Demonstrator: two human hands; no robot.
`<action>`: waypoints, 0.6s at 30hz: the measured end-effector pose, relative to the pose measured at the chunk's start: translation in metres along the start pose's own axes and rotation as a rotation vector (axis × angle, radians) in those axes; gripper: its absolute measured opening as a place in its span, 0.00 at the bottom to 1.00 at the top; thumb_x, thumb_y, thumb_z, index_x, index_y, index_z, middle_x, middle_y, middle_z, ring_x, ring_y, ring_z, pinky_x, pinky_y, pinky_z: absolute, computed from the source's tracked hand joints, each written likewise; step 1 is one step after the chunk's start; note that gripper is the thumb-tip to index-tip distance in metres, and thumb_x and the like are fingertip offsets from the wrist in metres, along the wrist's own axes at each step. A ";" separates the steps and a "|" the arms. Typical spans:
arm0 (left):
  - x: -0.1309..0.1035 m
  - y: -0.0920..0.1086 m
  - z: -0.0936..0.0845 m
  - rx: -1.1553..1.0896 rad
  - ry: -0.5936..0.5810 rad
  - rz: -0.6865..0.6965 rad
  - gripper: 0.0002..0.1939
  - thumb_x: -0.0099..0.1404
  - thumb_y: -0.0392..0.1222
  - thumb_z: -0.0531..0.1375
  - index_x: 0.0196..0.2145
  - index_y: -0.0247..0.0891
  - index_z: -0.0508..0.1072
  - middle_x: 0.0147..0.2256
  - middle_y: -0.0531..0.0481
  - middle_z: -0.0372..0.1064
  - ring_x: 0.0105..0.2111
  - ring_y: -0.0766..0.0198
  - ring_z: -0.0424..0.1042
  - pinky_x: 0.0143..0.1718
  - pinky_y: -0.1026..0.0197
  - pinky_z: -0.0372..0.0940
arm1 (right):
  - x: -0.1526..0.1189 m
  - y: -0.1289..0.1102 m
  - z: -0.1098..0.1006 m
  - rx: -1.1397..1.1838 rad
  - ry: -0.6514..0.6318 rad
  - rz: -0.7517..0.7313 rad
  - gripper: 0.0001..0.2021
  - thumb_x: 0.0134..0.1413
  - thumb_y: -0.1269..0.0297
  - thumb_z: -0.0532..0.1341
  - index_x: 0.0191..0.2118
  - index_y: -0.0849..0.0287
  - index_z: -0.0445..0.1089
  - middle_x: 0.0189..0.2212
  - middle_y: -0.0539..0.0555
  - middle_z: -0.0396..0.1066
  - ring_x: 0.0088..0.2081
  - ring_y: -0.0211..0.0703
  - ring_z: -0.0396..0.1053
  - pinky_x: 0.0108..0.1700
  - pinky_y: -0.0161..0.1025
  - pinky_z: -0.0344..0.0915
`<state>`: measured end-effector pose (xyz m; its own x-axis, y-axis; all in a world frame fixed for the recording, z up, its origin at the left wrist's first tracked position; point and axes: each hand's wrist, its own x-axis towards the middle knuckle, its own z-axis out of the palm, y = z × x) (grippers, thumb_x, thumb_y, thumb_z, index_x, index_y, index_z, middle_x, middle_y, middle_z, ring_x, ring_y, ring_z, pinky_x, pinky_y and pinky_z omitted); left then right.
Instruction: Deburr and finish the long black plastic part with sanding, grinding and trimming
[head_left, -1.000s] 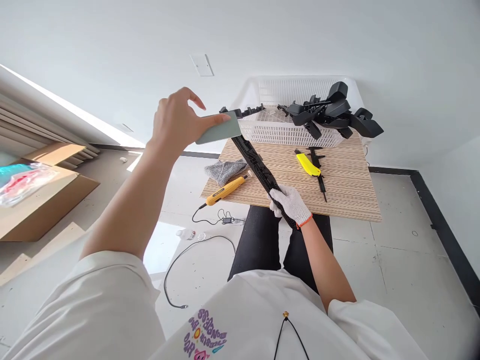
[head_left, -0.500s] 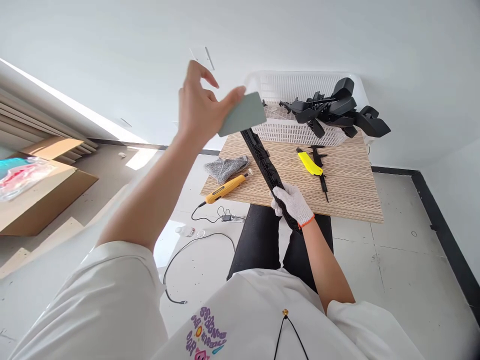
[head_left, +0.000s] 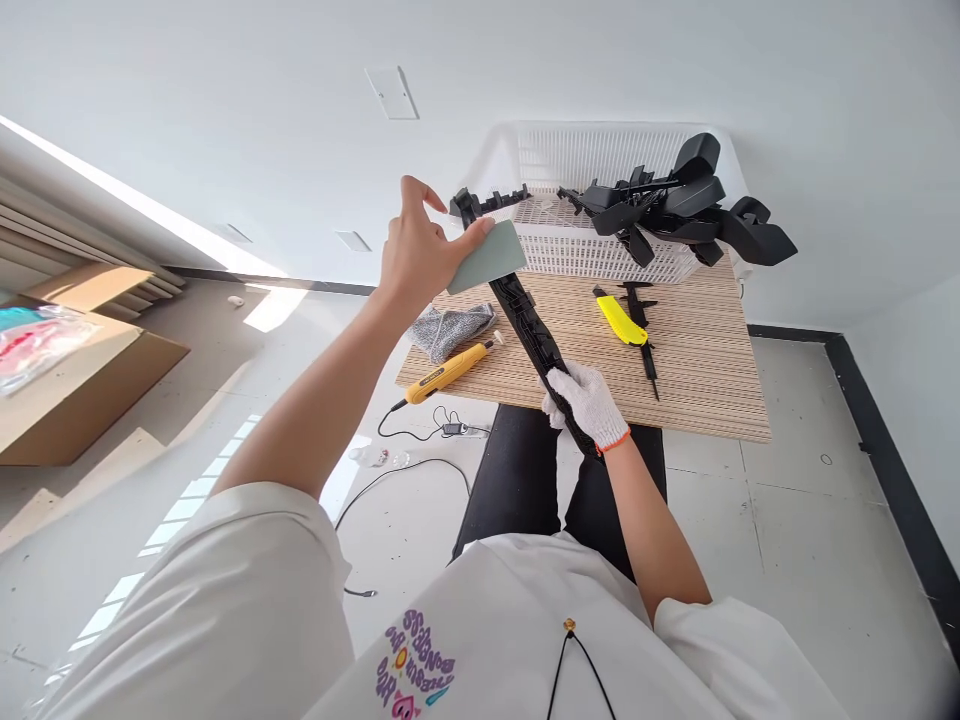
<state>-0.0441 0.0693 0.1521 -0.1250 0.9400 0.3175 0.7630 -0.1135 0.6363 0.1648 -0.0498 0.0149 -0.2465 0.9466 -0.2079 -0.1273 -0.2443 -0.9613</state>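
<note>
At 12 o'clock my left hand [head_left: 420,250] pinches a green sheet [head_left: 491,258]; uneven pressure could twist the black strip [head_left: 529,325] my right hand [head_left: 591,405] clamps.

The long, bumpy black stick [head_left: 529,326] slants over the stripy table [head_left: 705,370], and a flat, pale green card [head_left: 491,256] crosses it, maybe touching

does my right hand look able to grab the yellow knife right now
Probably not straight away: your right hand is closed around the black strip. Otherwise the way looks free, with the knife nearby and nothing on top of it.
</note>
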 end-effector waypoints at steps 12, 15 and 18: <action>0.007 -0.023 -0.002 -0.045 -0.081 0.082 0.19 0.63 0.63 0.63 0.38 0.48 0.64 0.16 0.59 0.53 0.23 0.59 0.64 0.27 0.56 0.51 | 0.001 0.004 -0.001 0.037 -0.005 -0.004 0.14 0.59 0.51 0.63 0.33 0.58 0.69 0.19 0.50 0.72 0.15 0.37 0.66 0.17 0.32 0.63; 0.011 -0.036 -0.007 0.086 -0.131 0.086 0.20 0.59 0.61 0.68 0.33 0.47 0.65 0.18 0.57 0.55 0.25 0.59 0.65 0.27 0.57 0.51 | 0.002 0.008 -0.009 0.280 0.063 -0.053 0.18 0.57 0.46 0.64 0.35 0.58 0.69 0.19 0.49 0.70 0.16 0.36 0.64 0.17 0.33 0.62; 0.014 -0.048 -0.017 0.253 -0.133 0.050 0.22 0.56 0.60 0.70 0.30 0.45 0.66 0.20 0.55 0.59 0.27 0.59 0.65 0.28 0.58 0.51 | 0.002 0.009 -0.014 0.403 0.126 -0.096 0.20 0.57 0.44 0.64 0.36 0.58 0.69 0.20 0.48 0.69 0.17 0.35 0.63 0.17 0.32 0.61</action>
<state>-0.0932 0.0821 0.1374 -0.0116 0.9711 0.2382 0.9022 -0.0926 0.4212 0.1765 -0.0476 0.0030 -0.0993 0.9812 -0.1652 -0.5150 -0.1928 -0.8352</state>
